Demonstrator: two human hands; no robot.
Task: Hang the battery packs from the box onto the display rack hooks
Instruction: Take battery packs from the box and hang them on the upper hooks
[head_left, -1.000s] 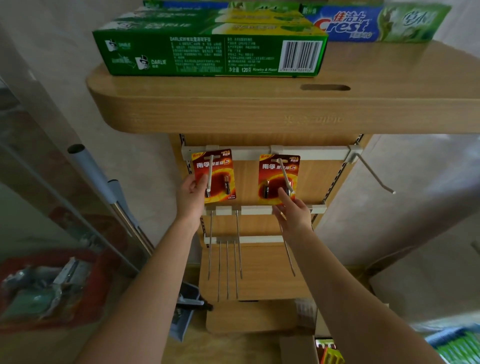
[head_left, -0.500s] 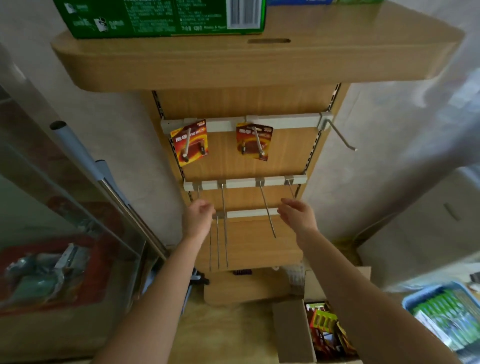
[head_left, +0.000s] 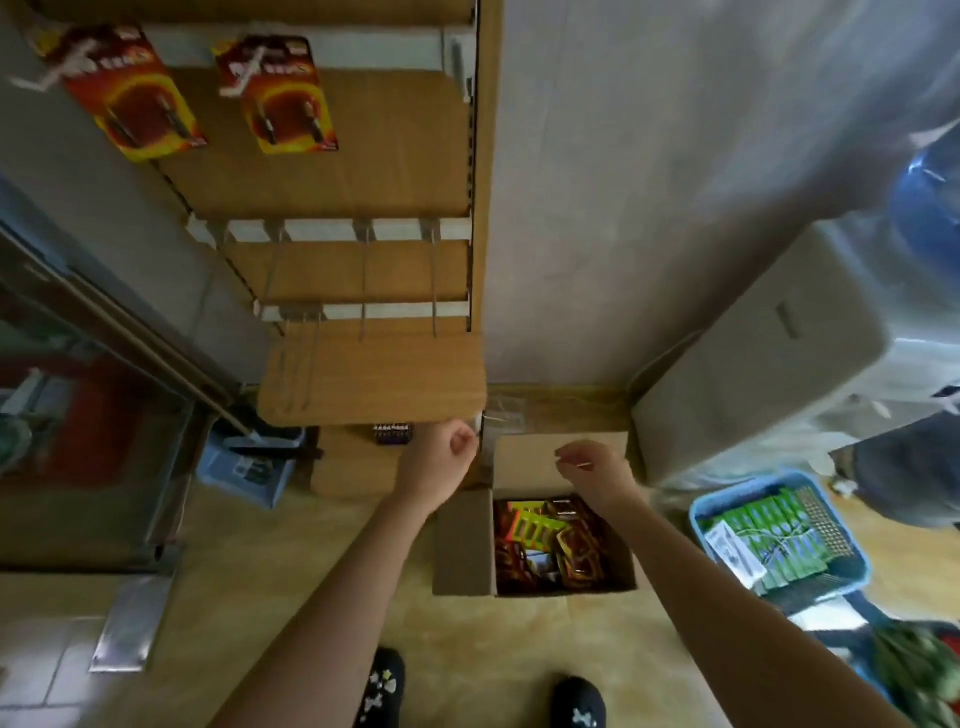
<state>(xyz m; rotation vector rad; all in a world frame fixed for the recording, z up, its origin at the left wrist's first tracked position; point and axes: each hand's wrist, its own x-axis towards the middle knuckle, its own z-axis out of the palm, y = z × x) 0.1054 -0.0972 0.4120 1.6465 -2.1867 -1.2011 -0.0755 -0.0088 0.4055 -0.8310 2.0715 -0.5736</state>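
Floor (head_left: 291, 571): tan glossy tile, meeting a grey plaster wall (head_left: 623, 208) at the far side. The wooden display rack (head_left: 363, 171) stands against it at far left, with white rails and thin metal hooks (head_left: 363, 280) pointing my way. Two red-and-yellow battery packs, left pack (head_left: 135, 104) and right pack (head_left: 283, 98), hang side by side on the top rail. The open cardboard box (head_left: 462, 545) sits on the floor just right of the rack's foot, more packs (head_left: 550, 545) heaped inside. Open tile lies between box and my feet. Blue plastic basket (head_left: 698, 514) right of the box, apart. My left hand (head_left: 441, 462) hovers by the box's far-left corner, fingers loosely curled, empty. My right hand (head_left: 595, 467) is above the box's far edge, fingers relaxed, empty.
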